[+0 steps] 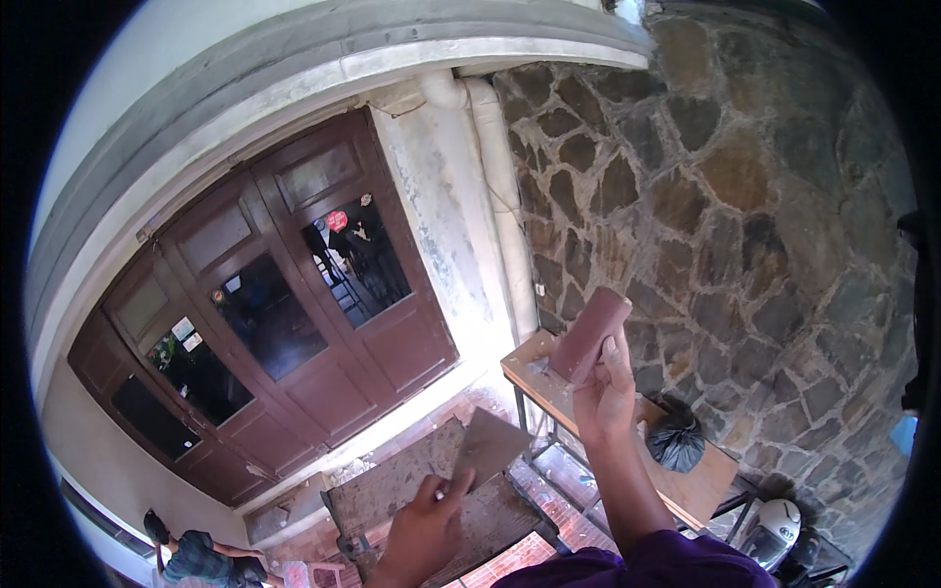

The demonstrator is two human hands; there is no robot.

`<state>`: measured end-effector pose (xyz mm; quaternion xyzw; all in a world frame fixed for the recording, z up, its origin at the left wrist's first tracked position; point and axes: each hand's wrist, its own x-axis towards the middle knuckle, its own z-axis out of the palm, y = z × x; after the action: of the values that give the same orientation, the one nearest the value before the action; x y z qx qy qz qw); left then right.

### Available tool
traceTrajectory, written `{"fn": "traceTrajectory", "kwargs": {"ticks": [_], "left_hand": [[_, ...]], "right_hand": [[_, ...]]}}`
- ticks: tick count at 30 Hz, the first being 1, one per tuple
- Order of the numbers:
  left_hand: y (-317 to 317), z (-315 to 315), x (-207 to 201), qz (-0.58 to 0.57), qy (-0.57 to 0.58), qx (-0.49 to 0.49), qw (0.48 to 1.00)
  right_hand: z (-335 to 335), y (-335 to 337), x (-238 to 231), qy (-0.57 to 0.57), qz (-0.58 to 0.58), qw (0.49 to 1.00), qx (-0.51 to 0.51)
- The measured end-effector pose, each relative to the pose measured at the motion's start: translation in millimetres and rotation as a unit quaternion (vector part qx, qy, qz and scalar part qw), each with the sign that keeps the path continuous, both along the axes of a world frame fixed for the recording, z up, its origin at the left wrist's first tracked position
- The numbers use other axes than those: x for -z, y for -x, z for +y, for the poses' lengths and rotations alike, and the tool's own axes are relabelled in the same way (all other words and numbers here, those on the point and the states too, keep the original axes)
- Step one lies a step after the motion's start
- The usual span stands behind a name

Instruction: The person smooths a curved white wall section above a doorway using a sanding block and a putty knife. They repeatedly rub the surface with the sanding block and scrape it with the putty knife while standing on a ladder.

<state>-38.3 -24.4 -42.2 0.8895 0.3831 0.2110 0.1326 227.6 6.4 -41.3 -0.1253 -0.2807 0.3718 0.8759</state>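
My left hand point(426, 524) is low in the middle, its fingers closed at the lower edge of a thin, flat grey-brown rectangular plate point(492, 443). A small pale bit shows between those fingers; whether the plate has a handle I cannot tell. Raised to the right, my right hand point(606, 397) grips a reddish-brown rectangular piece point(590, 336), thumb on its right side and the fingers mostly hidden behind. The piece is tilted, its upper end toward the stone wall. Beneath the plate stands a worn, dark wooden bench point(387, 482).
A narrow wooden table point(711, 480) behind my right forearm bears a black plastic bag point(676, 443). Beyond it are a white helmet point(774, 524) and a stone wall point(686, 196). Brown glazed doors point(353, 358) stand at left. Another person point(211, 561) is at lower left.
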Motion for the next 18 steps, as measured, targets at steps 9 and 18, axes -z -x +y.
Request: {"fn": "traceTrajectory", "kwargs": {"ticks": [9, 18], "left_hand": [[45.7, 8.8, 49.3, 0.092, -0.019, -0.128, 0.987], [42.5, 6.1, 61.6, 0.199, -0.042, -0.151, 0.967]], "right_hand": [[0.2, 18.3, 8.4, 0.019, 0.036, 0.995, -0.087], [-2.4, 38.8, -4.4, -0.019, 0.029, 0.977, -0.209]]}}
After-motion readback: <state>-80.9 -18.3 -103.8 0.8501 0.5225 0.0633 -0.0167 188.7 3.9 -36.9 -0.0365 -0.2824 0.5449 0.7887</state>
